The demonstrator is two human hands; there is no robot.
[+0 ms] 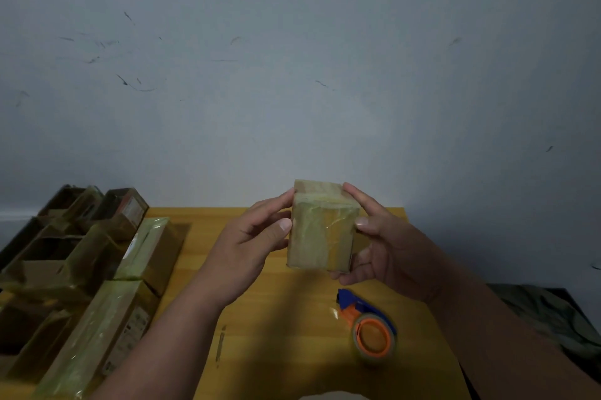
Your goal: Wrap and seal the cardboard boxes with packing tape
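A small cardboard box (320, 230) wrapped in shiny clear tape is held up above the yellow table (279, 334). My left hand (257, 237) pinches its left edge between thumb and fingertips. My right hand (374, 243) grips its right side, with fingers curled under the lower corner. A tape dispenser (370, 328), blue and orange with a clear roll, lies on the table below the box, untouched by either hand.
Two long tape-wrapped boxes (107, 334) lie at the table's left side. Behind them stand several open and taped cardboard boxes (55, 246). A grey wall rises behind the table. Dark patterned cloth (549, 318) lies off the table's right edge.
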